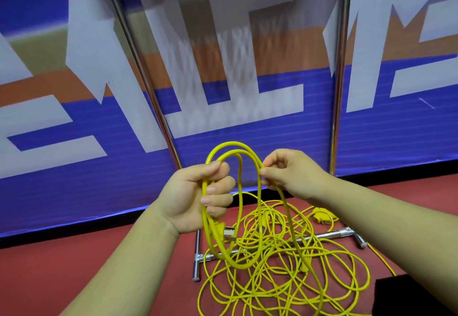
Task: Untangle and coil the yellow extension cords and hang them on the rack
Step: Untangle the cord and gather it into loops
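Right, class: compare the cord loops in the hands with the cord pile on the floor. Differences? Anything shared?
The held loops hang in the air, gripped by the left hand, pinched by the right hand; the floor pile lies sprawled. The held loops are few and orderly; the floor pile is many crossing strands. Both are yellow.

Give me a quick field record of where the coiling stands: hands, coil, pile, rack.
left hand: grips the gathered loops
right hand: pinches the strand forming the next loop
coil: about two loops, plug hanging below the left hand
pile: most cord tangled on the floor, across the base bar
rack: posts visible, top out of frame
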`<state>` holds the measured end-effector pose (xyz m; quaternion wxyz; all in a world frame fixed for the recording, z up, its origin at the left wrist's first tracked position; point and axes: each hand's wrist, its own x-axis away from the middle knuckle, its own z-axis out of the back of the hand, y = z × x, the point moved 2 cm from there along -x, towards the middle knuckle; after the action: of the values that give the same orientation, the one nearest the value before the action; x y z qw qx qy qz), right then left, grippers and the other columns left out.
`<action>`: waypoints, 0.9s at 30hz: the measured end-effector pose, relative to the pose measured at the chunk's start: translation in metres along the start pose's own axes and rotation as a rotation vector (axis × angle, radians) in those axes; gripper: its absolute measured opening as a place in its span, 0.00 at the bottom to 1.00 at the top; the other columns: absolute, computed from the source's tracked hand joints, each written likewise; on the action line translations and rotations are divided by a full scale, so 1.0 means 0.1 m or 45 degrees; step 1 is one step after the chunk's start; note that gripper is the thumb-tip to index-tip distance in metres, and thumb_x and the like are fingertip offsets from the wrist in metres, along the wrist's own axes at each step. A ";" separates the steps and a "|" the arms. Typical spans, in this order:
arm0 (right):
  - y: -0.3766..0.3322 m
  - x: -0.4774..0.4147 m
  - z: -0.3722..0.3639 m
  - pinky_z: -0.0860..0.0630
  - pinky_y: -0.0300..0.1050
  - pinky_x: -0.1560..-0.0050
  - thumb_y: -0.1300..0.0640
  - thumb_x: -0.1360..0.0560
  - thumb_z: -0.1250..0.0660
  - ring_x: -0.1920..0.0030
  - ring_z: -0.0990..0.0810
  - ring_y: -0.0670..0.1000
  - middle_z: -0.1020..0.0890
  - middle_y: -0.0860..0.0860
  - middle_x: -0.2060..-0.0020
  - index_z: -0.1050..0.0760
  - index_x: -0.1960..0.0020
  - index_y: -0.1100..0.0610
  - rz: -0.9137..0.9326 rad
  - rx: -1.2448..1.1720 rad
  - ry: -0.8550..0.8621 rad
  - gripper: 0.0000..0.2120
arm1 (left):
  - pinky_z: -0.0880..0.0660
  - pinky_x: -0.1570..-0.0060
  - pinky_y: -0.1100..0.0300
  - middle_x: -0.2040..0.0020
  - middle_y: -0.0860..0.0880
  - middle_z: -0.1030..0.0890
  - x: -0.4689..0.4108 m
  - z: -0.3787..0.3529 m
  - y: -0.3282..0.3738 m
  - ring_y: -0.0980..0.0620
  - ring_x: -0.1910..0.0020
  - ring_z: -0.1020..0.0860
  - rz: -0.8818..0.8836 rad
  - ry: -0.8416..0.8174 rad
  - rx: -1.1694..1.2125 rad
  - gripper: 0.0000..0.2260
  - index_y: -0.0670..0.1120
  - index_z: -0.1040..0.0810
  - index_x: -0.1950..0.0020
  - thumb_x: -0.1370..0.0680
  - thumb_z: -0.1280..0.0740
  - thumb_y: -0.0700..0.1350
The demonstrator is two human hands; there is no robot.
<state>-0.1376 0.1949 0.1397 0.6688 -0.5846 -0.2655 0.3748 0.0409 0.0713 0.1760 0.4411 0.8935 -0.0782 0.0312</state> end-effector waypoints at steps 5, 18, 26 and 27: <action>0.02 -0.02 0.01 0.22 0.42 0.62 0.63 0.24 0.29 0.62 0.18 0.54 0.14 0.57 0.64 0.24 0.53 0.61 -0.008 -0.004 -0.083 0.04 | 0.40 0.77 0.64 0.72 0.52 0.39 0.02 0.00 0.03 0.57 0.78 0.40 0.076 -0.061 0.033 0.18 0.45 0.31 0.57 0.18 0.37 0.58; 0.05 -0.07 -0.04 0.20 0.62 0.49 0.49 0.30 0.27 0.54 0.14 0.58 0.14 0.52 0.55 0.24 0.56 0.48 0.048 0.152 -0.111 0.07 | 0.36 0.76 0.63 0.72 0.50 0.33 0.04 0.13 0.05 0.56 0.78 0.36 0.047 0.116 0.025 0.17 0.41 0.22 0.42 0.21 0.31 0.53; 0.07 -0.12 0.08 0.25 0.39 0.65 0.60 0.23 0.29 0.67 0.21 0.48 0.19 0.53 0.66 0.26 0.55 0.57 0.020 0.175 0.026 0.06 | 0.29 0.75 0.62 0.68 0.50 0.29 -0.03 0.22 -0.03 0.55 0.75 0.31 -0.178 0.802 -0.126 0.11 0.46 0.27 0.56 0.17 0.40 0.48; 0.07 -0.12 0.11 0.24 0.42 0.65 0.60 0.23 0.30 0.67 0.21 0.50 0.20 0.54 0.67 0.26 0.55 0.57 -0.002 0.134 0.039 0.06 | 0.28 0.74 0.61 0.67 0.49 0.27 -0.04 0.24 -0.03 0.54 0.74 0.29 -0.220 0.857 -0.135 0.10 0.46 0.28 0.56 0.16 0.40 0.48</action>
<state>-0.1546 0.1913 0.1352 0.7029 -0.5542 -0.2356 0.3785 0.0375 0.0546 0.1587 0.4890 0.8123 0.1460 0.2824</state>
